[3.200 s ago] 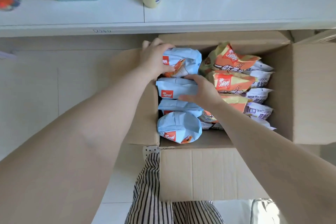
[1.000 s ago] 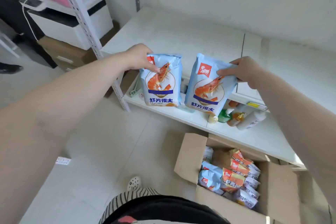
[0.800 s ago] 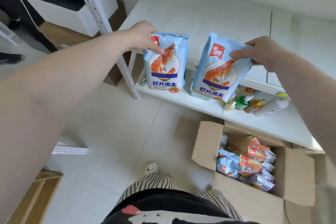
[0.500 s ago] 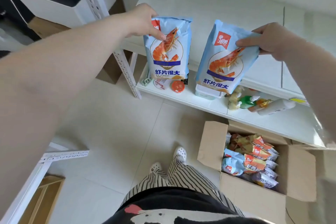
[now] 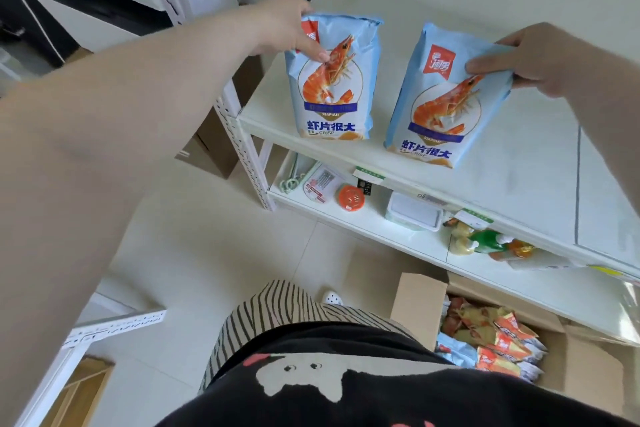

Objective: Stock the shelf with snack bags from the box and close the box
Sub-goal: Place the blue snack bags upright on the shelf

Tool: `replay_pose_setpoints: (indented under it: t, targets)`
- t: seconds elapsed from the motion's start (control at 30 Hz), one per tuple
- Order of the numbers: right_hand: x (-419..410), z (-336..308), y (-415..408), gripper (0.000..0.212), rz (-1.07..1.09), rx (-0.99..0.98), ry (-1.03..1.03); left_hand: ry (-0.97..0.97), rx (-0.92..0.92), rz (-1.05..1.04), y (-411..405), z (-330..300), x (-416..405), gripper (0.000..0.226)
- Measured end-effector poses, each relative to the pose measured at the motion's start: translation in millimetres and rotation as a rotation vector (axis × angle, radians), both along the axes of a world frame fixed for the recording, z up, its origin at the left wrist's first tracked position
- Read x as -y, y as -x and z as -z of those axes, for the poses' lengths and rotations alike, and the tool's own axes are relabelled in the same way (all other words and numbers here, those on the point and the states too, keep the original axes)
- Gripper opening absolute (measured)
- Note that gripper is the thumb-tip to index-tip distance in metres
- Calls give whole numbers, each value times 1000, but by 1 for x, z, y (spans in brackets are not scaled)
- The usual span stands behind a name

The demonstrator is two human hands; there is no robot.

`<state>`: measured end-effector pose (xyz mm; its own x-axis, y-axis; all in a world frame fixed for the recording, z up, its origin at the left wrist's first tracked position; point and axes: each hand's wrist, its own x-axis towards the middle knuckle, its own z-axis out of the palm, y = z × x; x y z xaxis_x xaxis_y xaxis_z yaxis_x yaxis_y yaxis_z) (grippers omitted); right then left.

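The box [image 5: 568, 374] sits on the floor at your near right, flaps open, with orange and blue packs showing inside, so plenty remains to stock and closing it is a long way off.

Farther out, you have brought both prawn bags up onto the top shelf [image 5: 519, 163]. The left bag [image 5: 334, 80] stands upright with its bottom edge on the shelf near the front left corner. Your left hand [image 5: 277, 26] pinches its top corner, fingers [image 5: 313, 50] pressed on the front face. The right bag [image 5: 446, 94] tilts, its bottom at the shelf's front lip; whether it rests fully there you cannot tell. Your right hand [image 5: 550, 59] grips its upper right edge, fingers curled round it.

Half a second ago both bags hung in the air in front of the shelf edge, over the lower shelf. Now they are on the top board, so this pair looks placed. I judge the next step is to let go and return to the box.
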<state>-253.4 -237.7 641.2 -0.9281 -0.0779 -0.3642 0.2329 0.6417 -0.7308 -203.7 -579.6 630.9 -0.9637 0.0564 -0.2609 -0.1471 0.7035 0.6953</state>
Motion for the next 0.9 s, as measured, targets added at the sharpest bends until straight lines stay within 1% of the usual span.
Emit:
replay_pose_setpoints:
  t: [0.1, 0.23, 0.33, 0.43, 0.5, 0.57, 0.63, 0.7, 0.73, 0.83, 0.9]
  targets:
    - [13, 1, 19, 40, 33, 17, -7, 19, -2, 29, 24, 3, 14, 36]
    - [30, 2, 39, 40, 73, -2, -19, 58, -13, 102, 63, 6, 31, 40]
    - [41, 3, 47, 34, 129, -5, -12, 103, -31, 174, 90, 6, 37, 40]
    - [52, 10, 49, 20, 177, 6, -6, 123, -30, 241, 112, 11, 40, 38]
    - [57, 18, 46, 17, 210, -5, 3, 143, -50, 271, 121, 18, 35, 35]
    - [58, 28, 41, 17, 274, -40, 63, 134, -70, 262, 129, 26, 27, 36]
    - [57, 35, 38, 22, 350, -101, 168, 63, -85, 226, 133, 33, 18, 38]
    - [54, 41, 35, 38, 441, -159, 315, -37, -150, 164, 135, 39, 13, 43]
    - [52, 45, 32, 44, 462, -184, 397, -107, -188, 115, 133, 42, 10, 48]
    - [47, 61, 16, 53, 434, -208, 592, -364, -213, -22, 123, 55, 8, 71]
    - [49, 79, 2, 50, 385, -181, 602, -531, -179, -75, 114, 66, 7, 80]
